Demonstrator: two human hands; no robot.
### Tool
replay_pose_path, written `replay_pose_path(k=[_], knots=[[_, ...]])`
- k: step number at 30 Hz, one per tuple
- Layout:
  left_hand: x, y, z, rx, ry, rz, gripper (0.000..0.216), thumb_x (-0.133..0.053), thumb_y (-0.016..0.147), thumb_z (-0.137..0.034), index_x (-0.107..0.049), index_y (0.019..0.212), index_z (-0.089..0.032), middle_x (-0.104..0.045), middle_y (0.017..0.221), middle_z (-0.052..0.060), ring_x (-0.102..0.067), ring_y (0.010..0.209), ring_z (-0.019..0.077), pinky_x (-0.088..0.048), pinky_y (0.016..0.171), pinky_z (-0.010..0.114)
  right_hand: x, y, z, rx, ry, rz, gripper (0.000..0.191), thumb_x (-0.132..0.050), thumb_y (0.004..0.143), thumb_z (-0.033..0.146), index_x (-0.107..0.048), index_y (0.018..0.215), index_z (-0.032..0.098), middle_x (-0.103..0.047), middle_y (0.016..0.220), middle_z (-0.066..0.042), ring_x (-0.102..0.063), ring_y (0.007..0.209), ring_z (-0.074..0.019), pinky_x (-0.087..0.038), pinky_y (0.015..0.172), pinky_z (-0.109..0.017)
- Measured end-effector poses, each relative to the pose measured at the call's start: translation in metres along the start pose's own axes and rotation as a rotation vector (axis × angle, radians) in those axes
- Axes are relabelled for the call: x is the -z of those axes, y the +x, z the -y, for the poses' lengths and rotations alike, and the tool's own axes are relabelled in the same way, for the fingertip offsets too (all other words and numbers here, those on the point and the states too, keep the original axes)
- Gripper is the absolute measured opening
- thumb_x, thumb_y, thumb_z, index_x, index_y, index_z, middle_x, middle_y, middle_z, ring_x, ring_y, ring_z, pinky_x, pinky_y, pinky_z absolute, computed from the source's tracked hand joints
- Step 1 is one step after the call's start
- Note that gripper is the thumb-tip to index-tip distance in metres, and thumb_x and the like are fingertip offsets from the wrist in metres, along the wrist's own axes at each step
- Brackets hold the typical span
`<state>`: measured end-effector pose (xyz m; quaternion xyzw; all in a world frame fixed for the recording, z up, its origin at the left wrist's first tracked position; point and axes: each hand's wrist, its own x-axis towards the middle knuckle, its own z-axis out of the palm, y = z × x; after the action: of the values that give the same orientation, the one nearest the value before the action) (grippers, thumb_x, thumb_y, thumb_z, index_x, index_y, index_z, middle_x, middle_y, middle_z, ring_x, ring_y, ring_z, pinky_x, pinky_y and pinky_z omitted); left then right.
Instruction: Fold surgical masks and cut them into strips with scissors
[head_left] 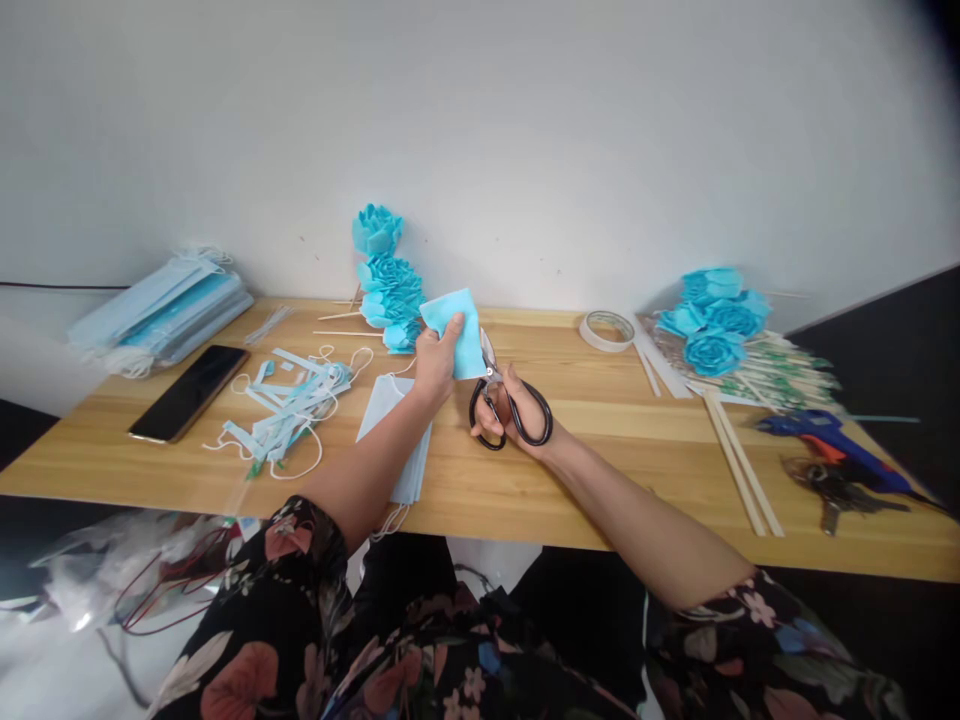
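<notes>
Hooked through both black loops, the right hand (pixel 526 415) grips scissors (pixel 491 374), blades at the side of a blue sheet (pixel 469 342) that the left hand (pixel 435 360) pinches between thumb and fingers, above the middle of the wooden surface (pixel 615 420). Stacked masks (pixel 172 310) fill its far left corner; blue flowers (pixel 391 290) line the far edge; a glue gun (pixel 836 440) lies near the right edge, a phone (pixel 191 393) near the left.

Wooden table (pixel 480 505) | left: mask stack (pixel 187 310), phone (pixel 189 393), strips (pixel 289 405) | middle: blue flowers (pixel 391 288) | right: tape roll (pixel 609 346), sticks (pixel 733 460), glue gun (pixel 840 442)
</notes>
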<state>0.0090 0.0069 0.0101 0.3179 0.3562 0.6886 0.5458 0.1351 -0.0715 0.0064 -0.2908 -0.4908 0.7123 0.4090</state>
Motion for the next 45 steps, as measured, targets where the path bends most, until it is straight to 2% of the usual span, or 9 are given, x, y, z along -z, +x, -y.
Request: replay_pose_path(k=[8, 17, 24, 29, 35, 41, 45], knots=[[0.000, -0.002, 0.001, -0.040, 0.035, -0.063, 0.047, -0.091, 0.061, -0.052, -0.066, 0.079, -0.016, -0.071, 0.075, 0.000, -0.062, 0.068, 0.0127, -0.051, 0.067, 0.024, -0.002, -0.001, 0.003, 0.031, -0.029, -0.026, 0.075, -0.042, 0.083, 0.090, -0.052, 0.056, 0.021, -0.043, 0.041, 0.002, -0.046, 0.041, -0.0121, -0.053, 0.055, -0.027], [-0.001, -0.007, 0.004, -0.018, 0.057, 0.042, 0.042, -0.085, 0.070, -0.050, -0.067, 0.085, -0.015, -0.071, 0.078, 0.001, -0.064, 0.069, 0.0136, -0.053, 0.071, 0.026, -0.002, 0.000, 0.004, 0.010, -0.018, -0.037, 0.073, -0.048, 0.082, 0.088, -0.052, 0.054, 0.021, -0.044, 0.040, 0.001, -0.051, 0.041, -0.0138, -0.051, 0.052, -0.028], [-0.004, -0.009, 0.002, 0.019, 0.056, -0.002, 0.046, -0.087, 0.065, -0.052, -0.067, 0.084, -0.015, -0.069, 0.076, 0.000, -0.062, 0.067, 0.0126, -0.050, 0.067, 0.024, -0.008, -0.001, 0.007, 0.069, -0.017, -0.111, 0.066, -0.054, 0.080, 0.086, -0.051, 0.061, 0.022, -0.045, 0.040, 0.003, -0.045, 0.039, -0.0135, -0.051, 0.051, -0.030], [-0.005, -0.011, 0.002, 0.002, 0.029, 0.012, 0.046, -0.087, 0.065, -0.052, -0.065, 0.083, -0.015, -0.067, 0.073, -0.002, -0.058, 0.064, 0.0104, -0.050, 0.065, 0.023, -0.010, -0.002, 0.007, 0.090, 0.010, -0.130, 0.064, -0.054, 0.082, 0.084, -0.049, 0.063, 0.023, -0.044, 0.040, 0.004, -0.043, 0.037, -0.0122, -0.050, 0.048, -0.028], [-0.006, -0.011, 0.004, 0.003, 0.045, 0.013, 0.045, -0.086, 0.067, -0.051, -0.067, 0.085, -0.015, -0.069, 0.078, 0.001, -0.061, 0.068, 0.0132, -0.052, 0.070, 0.026, -0.010, -0.002, 0.005, 0.094, 0.009, -0.168, 0.063, -0.057, 0.080, 0.084, -0.050, 0.067, 0.023, -0.042, 0.040, 0.005, -0.040, 0.035, -0.0116, -0.048, 0.046, -0.028], [-0.003, -0.007, 0.009, 0.002, 0.061, 0.014, 0.046, -0.086, 0.067, -0.053, -0.067, 0.083, -0.014, -0.070, 0.078, 0.002, -0.063, 0.069, 0.0143, -0.051, 0.070, 0.027, -0.007, -0.001, 0.002, 0.097, 0.026, -0.193, 0.061, -0.061, 0.078, 0.083, -0.054, 0.079, 0.023, -0.044, 0.042, 0.008, -0.032, 0.033, -0.0096, -0.046, 0.041, -0.027], [-0.003, -0.006, 0.012, 0.002, 0.060, -0.001, 0.043, -0.085, 0.069, -0.052, -0.067, 0.082, -0.015, -0.069, 0.076, 0.001, -0.061, 0.066, 0.0133, -0.050, 0.067, 0.026, -0.007, 0.000, 0.002, 0.082, -0.003, -0.207, 0.064, -0.059, 0.076, 0.087, -0.049, 0.069, 0.024, -0.041, 0.040, 0.007, -0.034, 0.033, -0.0099, -0.044, 0.041, -0.027]])
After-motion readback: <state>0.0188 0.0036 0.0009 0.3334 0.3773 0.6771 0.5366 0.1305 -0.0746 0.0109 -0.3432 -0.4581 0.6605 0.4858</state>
